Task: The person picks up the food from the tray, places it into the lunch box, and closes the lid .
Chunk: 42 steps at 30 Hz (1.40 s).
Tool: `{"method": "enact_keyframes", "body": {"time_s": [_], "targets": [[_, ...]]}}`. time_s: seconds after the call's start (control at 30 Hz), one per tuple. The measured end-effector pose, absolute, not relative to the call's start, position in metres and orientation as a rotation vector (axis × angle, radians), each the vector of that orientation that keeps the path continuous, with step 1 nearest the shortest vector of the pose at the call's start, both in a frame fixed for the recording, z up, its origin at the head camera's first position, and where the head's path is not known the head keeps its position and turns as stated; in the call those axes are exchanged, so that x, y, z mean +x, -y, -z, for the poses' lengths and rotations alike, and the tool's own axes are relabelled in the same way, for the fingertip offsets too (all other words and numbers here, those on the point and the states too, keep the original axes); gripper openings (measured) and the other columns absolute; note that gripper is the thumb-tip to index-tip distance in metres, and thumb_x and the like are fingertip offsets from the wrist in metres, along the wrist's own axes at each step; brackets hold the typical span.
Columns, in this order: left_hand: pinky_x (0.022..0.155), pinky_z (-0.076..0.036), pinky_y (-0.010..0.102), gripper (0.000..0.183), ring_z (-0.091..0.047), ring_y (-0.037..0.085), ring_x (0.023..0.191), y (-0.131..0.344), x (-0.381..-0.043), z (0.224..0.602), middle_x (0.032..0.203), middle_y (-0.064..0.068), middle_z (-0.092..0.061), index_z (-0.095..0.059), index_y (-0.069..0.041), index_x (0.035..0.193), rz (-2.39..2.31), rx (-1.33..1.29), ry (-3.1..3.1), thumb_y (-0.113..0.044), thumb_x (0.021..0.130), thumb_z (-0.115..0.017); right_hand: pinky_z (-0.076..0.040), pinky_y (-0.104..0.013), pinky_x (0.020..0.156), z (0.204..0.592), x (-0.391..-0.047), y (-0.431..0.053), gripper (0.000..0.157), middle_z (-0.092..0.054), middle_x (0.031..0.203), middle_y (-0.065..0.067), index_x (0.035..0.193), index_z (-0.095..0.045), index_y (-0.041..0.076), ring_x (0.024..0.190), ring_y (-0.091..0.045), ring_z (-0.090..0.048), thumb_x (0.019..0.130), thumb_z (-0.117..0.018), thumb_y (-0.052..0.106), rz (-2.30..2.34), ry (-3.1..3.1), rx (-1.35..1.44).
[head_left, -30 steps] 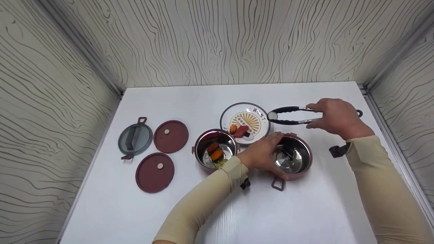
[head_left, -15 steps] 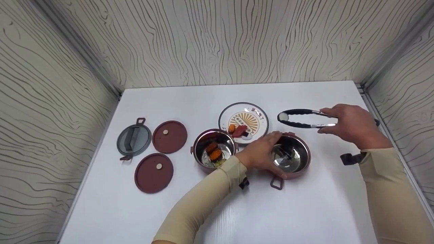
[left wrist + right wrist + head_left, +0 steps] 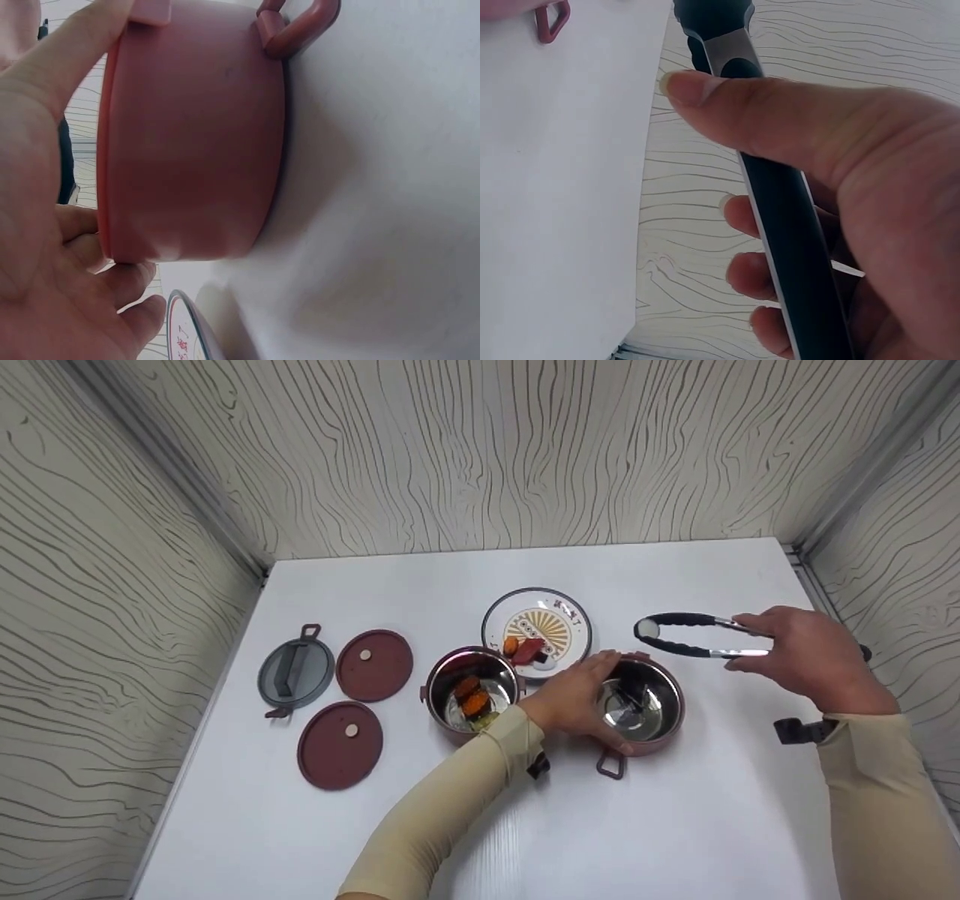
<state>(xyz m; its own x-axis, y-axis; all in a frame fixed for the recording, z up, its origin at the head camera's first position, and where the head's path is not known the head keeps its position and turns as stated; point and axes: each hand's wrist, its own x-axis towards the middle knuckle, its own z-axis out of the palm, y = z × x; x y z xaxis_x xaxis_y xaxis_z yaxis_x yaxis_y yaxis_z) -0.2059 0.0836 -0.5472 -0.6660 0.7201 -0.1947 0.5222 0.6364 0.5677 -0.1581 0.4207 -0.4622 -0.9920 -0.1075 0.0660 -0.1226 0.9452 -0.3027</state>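
Head view shows me the right grip (image 3: 817, 661) half closed on the tongs (image 3: 686, 620), with a pale round piece (image 3: 649, 628) apparently pinched at their tips, left of that grip, toward the far right corner of the surface (image 3: 735, 577). I'd squeeze evenly against slipping, while the left grip (image 3: 574, 705), curled across the pot (image 3: 654, 747), steadies it.

Worn on the person's head, one camera looks forward and down across the bench (image 3: 697, 825) from well back. The left wrist view, tipped sideways, faces the held pot (image 3: 195, 142) up close; the right looks closely along the tongs (image 3: 786, 225), each also within the head view.
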Motion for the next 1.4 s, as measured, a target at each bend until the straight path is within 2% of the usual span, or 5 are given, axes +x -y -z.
{"method": "enact_keyframes", "body": {"time_s": [0.33, 0.53, 0.87, 1.2, 1.4], "targets": [[0.148, -0.027, 0.040, 0.155, -0.027, 0.024, 0.182, -0.085, -0.207, 0.549, 0.196, 0.006, -0.024, -0.021, -0.012, 0.187, -0.695, 0.990, -2.440, -0.064, 0.071, -0.108, -0.061, -0.074, 0.094, 0.461, -0.132, -0.420, 0.071, -0.079, 0.135, -0.034, 0.149, -0.075, 0.001, 0.120, -0.059, -0.075, 0.087, -0.100, 0.023, -0.452, 3.130, 0.167], [0.148, -0.028, 0.037, 0.154, -0.026, 0.021, 0.182, -0.085, -0.205, 0.550, 0.196, 0.004, -0.024, -0.020, -0.013, 0.187, -0.687, 0.977, -2.448, -0.064, 0.071, -0.108, -0.063, -0.065, 0.087, 0.463, -0.122, -0.416, 0.070, -0.083, 0.127, -0.026, 0.146, -0.078, 0.001, 0.112, -0.051, -0.078, 0.084, -0.102, 0.023, -0.454, 3.161, 0.210], [0.148, -0.028, 0.036, 0.155, -0.028, 0.022, 0.182, -0.084, -0.205, 0.549, 0.195, 0.005, -0.026, -0.021, -0.011, 0.187, -0.705, 0.971, -2.447, -0.062, 0.070, -0.110, -0.062, -0.052, 0.078, 0.469, -0.119, -0.406, 0.070, -0.085, 0.125, -0.021, 0.143, -0.081, 0.004, 0.107, -0.047, -0.080, 0.080, -0.103, 0.027, -0.448, 3.183, 0.260], [0.147, -0.030, 0.037, 0.154, -0.031, 0.023, 0.181, -0.085, -0.204, 0.550, 0.195, 0.005, -0.027, -0.021, -0.012, 0.187, -0.710, 0.973, -2.446, -0.062, 0.070, -0.109, -0.065, -0.057, 0.077, 0.471, -0.120, -0.385, 0.068, -0.086, 0.120, -0.018, 0.139, -0.083, 0.004, 0.102, -0.043, -0.082, 0.077, -0.104, 0.023, -0.398, 3.172, 0.349], [0.148, -0.026, 0.036, 0.155, -0.026, 0.021, 0.182, -0.085, -0.206, 0.550, 0.196, 0.005, -0.025, -0.020, -0.012, 0.187, -0.696, 0.973, -2.447, -0.063, 0.071, -0.109, -0.065, -0.056, 0.075, 0.476, -0.122, -0.374, 0.066, -0.085, 0.114, -0.016, 0.136, -0.084, 0.003, 0.096, -0.040, -0.082, 0.076, -0.105, 0.023, -0.321, 3.147, 0.435]]}}
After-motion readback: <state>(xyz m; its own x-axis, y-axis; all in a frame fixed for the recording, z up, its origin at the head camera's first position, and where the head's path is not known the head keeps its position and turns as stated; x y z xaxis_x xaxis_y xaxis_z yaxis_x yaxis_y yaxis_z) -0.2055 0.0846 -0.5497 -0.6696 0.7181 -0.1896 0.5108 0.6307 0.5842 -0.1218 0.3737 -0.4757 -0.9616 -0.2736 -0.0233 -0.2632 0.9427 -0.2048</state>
